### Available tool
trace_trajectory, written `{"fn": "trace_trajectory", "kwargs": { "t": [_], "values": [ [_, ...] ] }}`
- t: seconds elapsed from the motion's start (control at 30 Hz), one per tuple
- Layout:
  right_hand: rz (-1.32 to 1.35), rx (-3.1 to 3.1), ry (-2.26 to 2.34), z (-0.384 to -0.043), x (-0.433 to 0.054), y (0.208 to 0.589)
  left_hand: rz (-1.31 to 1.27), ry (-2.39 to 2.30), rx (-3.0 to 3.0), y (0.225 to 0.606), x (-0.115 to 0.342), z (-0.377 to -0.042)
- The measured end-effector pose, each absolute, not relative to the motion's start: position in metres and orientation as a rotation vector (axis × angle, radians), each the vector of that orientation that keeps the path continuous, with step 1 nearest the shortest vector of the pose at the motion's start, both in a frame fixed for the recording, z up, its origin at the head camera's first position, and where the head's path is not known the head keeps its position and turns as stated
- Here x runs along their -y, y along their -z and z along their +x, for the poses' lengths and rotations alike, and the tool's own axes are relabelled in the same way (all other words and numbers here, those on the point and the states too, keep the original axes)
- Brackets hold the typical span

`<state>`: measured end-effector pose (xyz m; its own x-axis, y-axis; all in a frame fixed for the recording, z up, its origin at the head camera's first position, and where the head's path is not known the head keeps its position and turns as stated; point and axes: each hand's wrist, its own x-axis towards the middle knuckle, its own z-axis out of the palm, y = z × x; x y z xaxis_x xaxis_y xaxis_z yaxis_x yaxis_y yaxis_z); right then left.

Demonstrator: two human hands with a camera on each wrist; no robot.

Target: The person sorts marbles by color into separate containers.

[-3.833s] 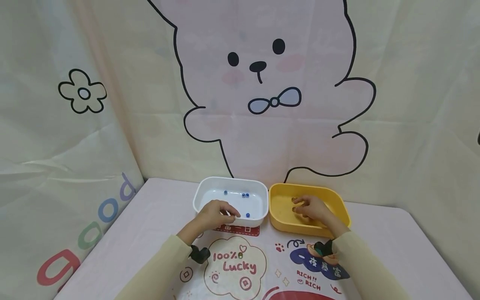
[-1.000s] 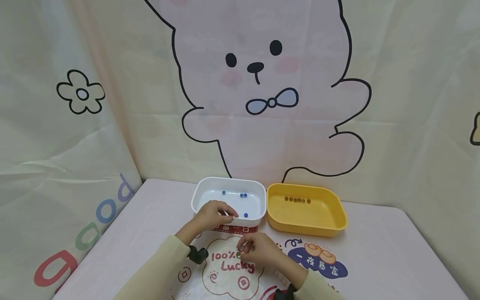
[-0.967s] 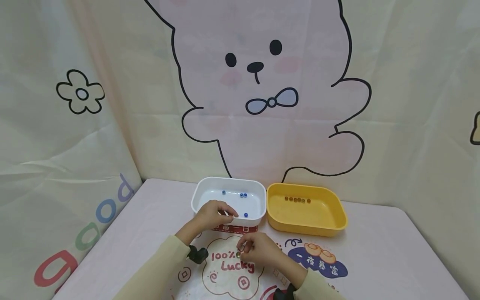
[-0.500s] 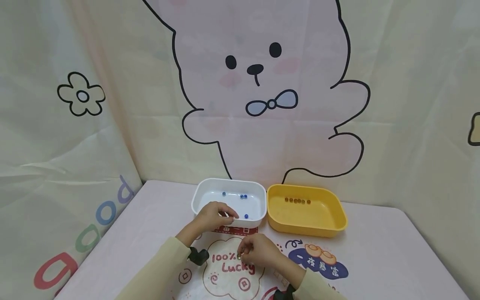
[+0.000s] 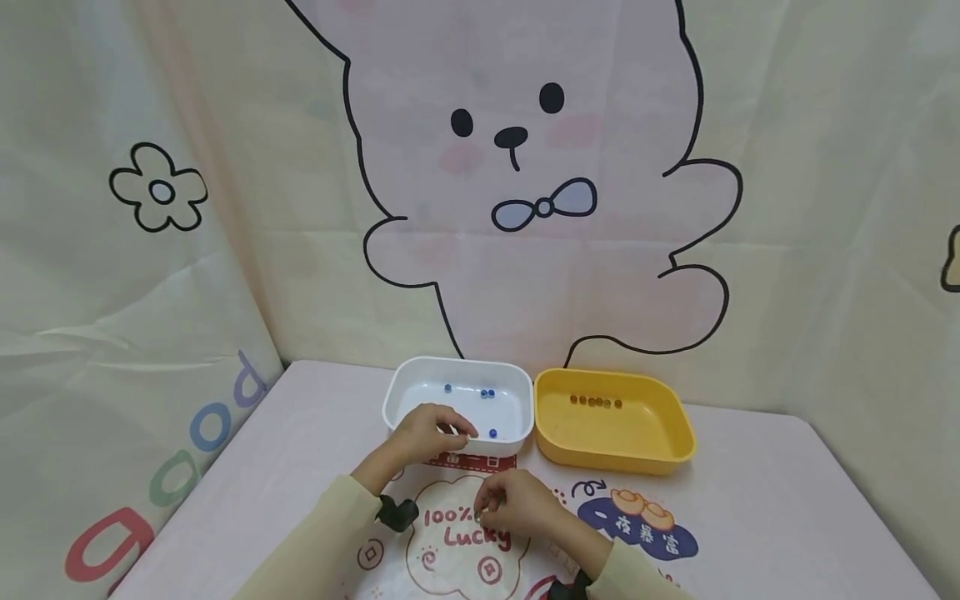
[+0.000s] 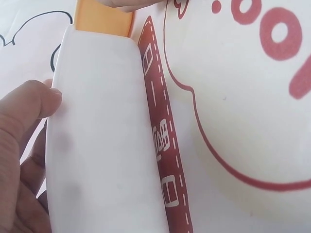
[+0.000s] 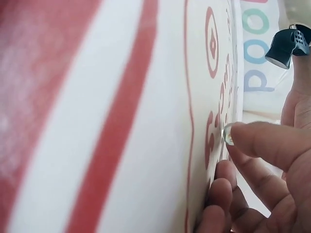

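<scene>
My left hand (image 5: 431, 429) rests at the near rim of a white plastic tray (image 5: 517, 417). In the left wrist view its thumb (image 6: 51, 99) overlaps the rim from outside, while the other fingers lie behind the wall. Several blue marbles (image 5: 492, 433) sit in that tray. My right hand (image 5: 517, 502) is low over the printed tablecloth, in front of the trays. Its thumb and a finger pinch a small clear glass marble (image 7: 228, 134), right by the cloth; the fingers partly hide it. The remaining fingers are curled.
A yellow tray (image 5: 615, 458) stands against the white tray's right side. Inside it, a row of several amber-looking marbles (image 5: 597, 402) lies along the back. Behind the table (image 5: 757, 483) hangs a curtain with a bear drawing (image 5: 525, 275). Dark bands (image 5: 397, 512) circle both wrists.
Earlier my right hand was in the yellow tray while the marble lay on the cloth. It came down to the marble and now pinches it. My left hand has stayed at the white tray.
</scene>
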<state>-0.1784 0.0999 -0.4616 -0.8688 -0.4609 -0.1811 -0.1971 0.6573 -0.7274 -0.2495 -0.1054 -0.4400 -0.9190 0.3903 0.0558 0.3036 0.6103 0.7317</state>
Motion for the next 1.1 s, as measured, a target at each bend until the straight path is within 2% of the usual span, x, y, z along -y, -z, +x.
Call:
{"fn": "trace_trajectory", "kwargs": {
  "t": [0.67, 1.1],
  "values": [
    [-0.553, -2.445, 1.159, -0.182, -0.115, 0.454, 0.536, -1.192, -2.727, 0.439, 0.102, -0.248],
    [-0.569, -2.556, 1.192, -0.192, -0.142, 0.426, 0.574, -1.179, -2.737, 0.441, 0.106, -0.25]
  ]
}}
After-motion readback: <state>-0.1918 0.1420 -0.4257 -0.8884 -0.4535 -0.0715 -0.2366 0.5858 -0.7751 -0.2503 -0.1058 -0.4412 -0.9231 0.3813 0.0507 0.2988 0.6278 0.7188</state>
